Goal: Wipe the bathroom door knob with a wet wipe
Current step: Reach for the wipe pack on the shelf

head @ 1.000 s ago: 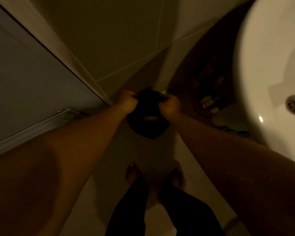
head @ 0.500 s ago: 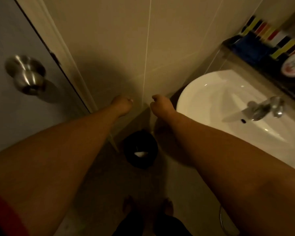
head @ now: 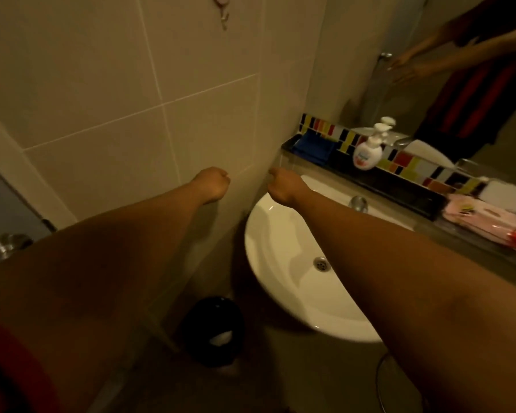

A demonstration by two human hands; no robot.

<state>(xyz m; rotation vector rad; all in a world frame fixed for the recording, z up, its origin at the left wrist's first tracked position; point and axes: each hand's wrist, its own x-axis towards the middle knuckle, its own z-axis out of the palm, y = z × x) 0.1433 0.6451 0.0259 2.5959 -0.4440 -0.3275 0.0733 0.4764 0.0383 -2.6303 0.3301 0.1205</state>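
Note:
The steel door knob [head: 1, 248] shows at the far left edge, half hidden behind my left forearm. My left hand [head: 212, 183] and my right hand [head: 283, 186] are both raised in front of the tiled wall, well to the right of the knob, fingers loosely curled with nothing in them. In the mirror their fingers look relaxed and spread. On the floor below stands a black bin [head: 203, 317] with a crumpled white wipe [head: 221, 338] inside it. A pink wipe pack [head: 486, 219] lies on the counter at the right.
A white sink [head: 280, 272] with a tap sits under my right forearm. On the ledge behind it are a soap pump bottle [head: 367, 153] and a blue cloth [head: 310, 146]. The mirror [head: 370, 70] fills the upper right. The grey door [head: 0, 201] is at the left.
Both hands let go of the black bin on the floor and rose to chest height. My view swung up and right, so the knob slid to the lower left edge.

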